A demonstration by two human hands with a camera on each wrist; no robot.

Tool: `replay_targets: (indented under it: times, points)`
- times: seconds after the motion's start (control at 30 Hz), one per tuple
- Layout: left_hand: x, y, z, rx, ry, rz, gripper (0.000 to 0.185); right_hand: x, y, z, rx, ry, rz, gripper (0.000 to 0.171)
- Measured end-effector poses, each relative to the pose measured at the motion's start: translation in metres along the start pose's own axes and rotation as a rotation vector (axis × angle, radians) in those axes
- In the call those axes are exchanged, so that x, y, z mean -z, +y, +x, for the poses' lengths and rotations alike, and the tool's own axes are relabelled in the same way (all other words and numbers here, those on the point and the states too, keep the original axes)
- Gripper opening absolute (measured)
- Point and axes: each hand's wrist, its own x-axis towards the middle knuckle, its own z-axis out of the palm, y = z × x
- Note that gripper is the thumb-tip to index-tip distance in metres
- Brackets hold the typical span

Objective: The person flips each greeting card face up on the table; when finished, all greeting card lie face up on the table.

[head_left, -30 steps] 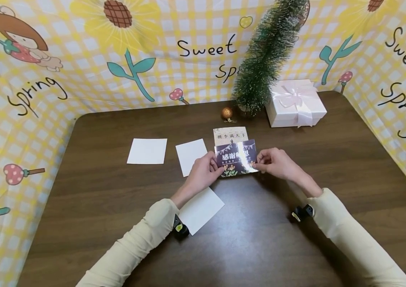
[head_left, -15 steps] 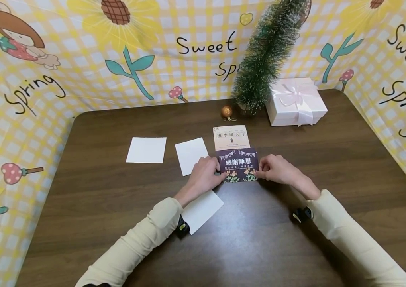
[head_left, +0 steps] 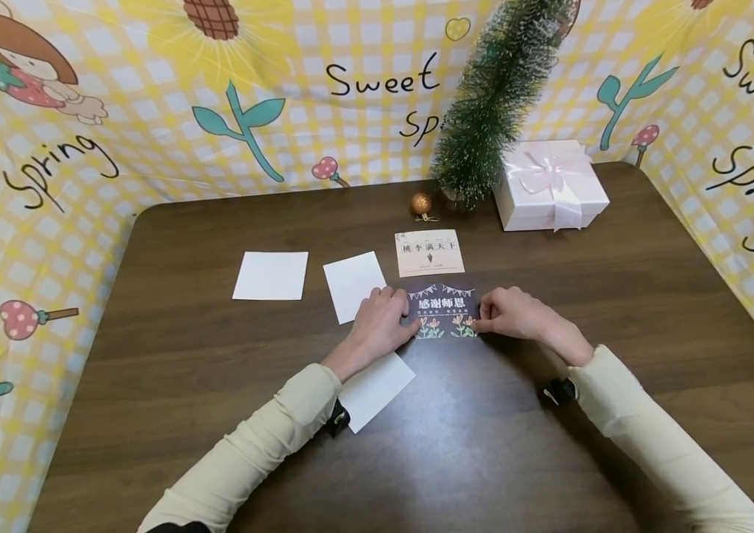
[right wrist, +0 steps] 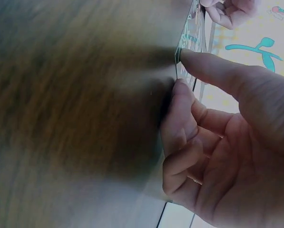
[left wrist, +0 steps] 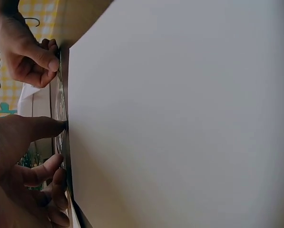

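Note:
A dark purple card (head_left: 442, 311) with white lettering and painted flowers lies flat, or nearly so, on the brown table. At its left edge my left hand (head_left: 379, 317) pinches it, thumb on the lower left corner. Opposite, my right hand (head_left: 513, 314) grips the right edge; in the right wrist view the thumb (right wrist: 213, 66) lies over the corner, with the forefinger at the card's edge. Just behind sits a cream card (head_left: 430, 253) with dark characters. A white card (head_left: 379, 389) under my left forearm fills much of the left wrist view.
Two more white cards, one at far left (head_left: 271, 276) and one beside my left hand (head_left: 354, 285), lie on the table (head_left: 183, 385). Toward the back stand an orange bauble (head_left: 421, 204), a small artificial tree (head_left: 493, 111) and a white ribboned gift box (head_left: 553, 185).
Both hands have brought the purple card down and toward me, off the cream card, which now shows whole. Over the last half second the hands have hardly moved.

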Motion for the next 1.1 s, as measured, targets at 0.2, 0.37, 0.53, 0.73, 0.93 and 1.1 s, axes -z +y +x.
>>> replay_targets:
  times: [0.2, 0.37, 0.53, 0.73, 0.93, 1.1]
  points:
    - [0.002, -0.005, -0.003, -0.048, 0.024, -0.021, 0.027, 0.002, -0.003, 0.000, 0.037, -0.021, 0.016, 0.026]
    - [0.015, -0.021, -0.006, -0.074, 0.079, -0.086, 0.019, 0.008, -0.013, 0.002, 0.100, 0.070, 0.029, 0.021]
    - [0.030, -0.045, -0.013, -0.083, 0.093, -0.056, 0.015, 0.007, -0.029, 0.010, 0.220, 0.173, 0.025, 0.012]
    - [0.043, -0.073, -0.023, -0.106, 0.119, 0.021, 0.017, -0.003, -0.055, 0.023, 0.395, 0.208, -0.086, 0.030]
    - [0.051, -0.098, -0.020, -0.042, 0.097, 0.131, 0.028, -0.007, -0.079, 0.044, 0.517, 0.236, -0.260, 0.047]
    - [0.055, -0.110, -0.016, 0.005, 0.026, 0.193, 0.035, -0.012, -0.099, 0.061, 0.525, 0.178, -0.343, 0.057]
